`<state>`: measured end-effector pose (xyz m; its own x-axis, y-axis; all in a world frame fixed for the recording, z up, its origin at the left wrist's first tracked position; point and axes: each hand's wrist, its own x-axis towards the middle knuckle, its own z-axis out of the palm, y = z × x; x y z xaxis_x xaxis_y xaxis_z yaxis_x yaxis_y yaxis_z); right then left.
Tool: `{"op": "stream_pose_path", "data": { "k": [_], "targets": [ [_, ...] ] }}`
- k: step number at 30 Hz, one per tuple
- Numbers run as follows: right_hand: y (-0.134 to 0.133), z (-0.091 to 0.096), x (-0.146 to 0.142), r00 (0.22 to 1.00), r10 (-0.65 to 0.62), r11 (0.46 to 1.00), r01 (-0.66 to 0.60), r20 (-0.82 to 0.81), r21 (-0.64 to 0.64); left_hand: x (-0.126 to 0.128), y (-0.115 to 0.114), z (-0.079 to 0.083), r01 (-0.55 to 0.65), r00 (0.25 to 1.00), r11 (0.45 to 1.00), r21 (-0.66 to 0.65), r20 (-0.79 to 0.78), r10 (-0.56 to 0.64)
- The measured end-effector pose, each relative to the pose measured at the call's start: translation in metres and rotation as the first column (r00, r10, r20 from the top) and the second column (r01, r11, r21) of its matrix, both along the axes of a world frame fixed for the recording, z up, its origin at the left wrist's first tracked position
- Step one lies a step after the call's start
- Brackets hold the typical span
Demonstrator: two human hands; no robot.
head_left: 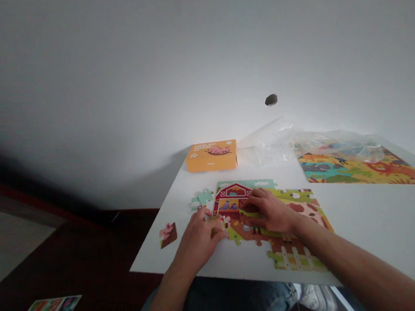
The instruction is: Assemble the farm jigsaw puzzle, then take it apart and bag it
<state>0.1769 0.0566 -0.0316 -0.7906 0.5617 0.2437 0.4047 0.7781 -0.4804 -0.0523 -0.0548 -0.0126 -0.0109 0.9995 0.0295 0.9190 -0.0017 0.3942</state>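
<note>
You are resting your half-curled left hand (pixel 200 238) at the left edge, and bent-fingered right hand (pixel 272 211) across the middle, of the multicoloured flat cardboard farm puzzle (pixel 275 244) on the white surface (pixel 367 214); any grip is unclear; uneven pressing risks popping it apart.

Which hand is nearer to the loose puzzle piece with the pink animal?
Left. The left hand is right of the pink-animal piece; the right hand is farther right, on the barn puzzle.

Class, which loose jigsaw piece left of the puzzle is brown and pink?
The brown-and-pink piece lying alone nearest the table's left edge; the mint-green pieces lie farther back, close together.
</note>
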Motion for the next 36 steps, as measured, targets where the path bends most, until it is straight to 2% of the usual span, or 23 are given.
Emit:
{"op": "stream_pose_path", "data": {
  "k": [9,14,18,20,22,24,26,28,32,36],
  "targets": [
    [0.000,0.000,0.001,1.000,0.011,1.000,-0.011,-0.004,-0.007,0.002,0.000,0.005,0.055,0.998,0.998,-0.019,0.018,-0.055],
    [0.001,-0.001,0.000,1.000,-0.006,1.000,0.006,-0.006,-0.021,0.004,-0.002,-0.001,-0.093,0.995,0.995,-0.033,0.023,0.093],
    [0.002,-0.001,0.000,1.000,-0.002,1.000,0.001,-0.004,-0.025,-0.007,-0.001,-0.004,-0.181,0.968,0.983,-0.043,0.171,0.186],
    [0.001,-0.001,0.000,1.000,-0.001,1.000,0.000,-0.005,-0.025,-0.013,0.000,-0.003,-0.256,0.909,0.964,-0.067,0.324,0.263],
    [0.001,0.000,0.000,1.000,-0.002,1.000,0.002,-0.008,-0.028,-0.017,0.001,-0.003,-0.322,0.803,0.941,-0.101,0.498,0.328],
    [0.000,0.000,0.000,1.000,-0.003,0.999,0.002,-0.012,-0.033,-0.018,0.002,-0.004,-0.344,0.697,0.929,-0.139,0.625,0.352],
    [0.000,-0.001,0.001,1.000,-0.001,0.999,0.001,-0.013,-0.036,-0.016,0.003,-0.006,-0.325,0.645,0.930,-0.172,0.679,0.351],
    [0.000,-0.002,0.001,1.000,-0.002,0.999,0.002,-0.011,-0.036,-0.013,0.004,-0.007,-0.298,0.695,0.937,-0.179,0.632,0.342],
    [0.000,-0.002,0.001,1.000,0.000,1.000,0.000,0.000,-0.022,-0.007,0.003,-0.006,-0.276,0.912,0.956,-0.097,0.288,0.293],
    [0.000,-0.001,0.001,1.000,-0.006,1.000,0.006,-0.005,-0.019,-0.001,0.002,-0.003,-0.237,0.968,0.970,-0.043,0.077,0.240]
  ]
}}
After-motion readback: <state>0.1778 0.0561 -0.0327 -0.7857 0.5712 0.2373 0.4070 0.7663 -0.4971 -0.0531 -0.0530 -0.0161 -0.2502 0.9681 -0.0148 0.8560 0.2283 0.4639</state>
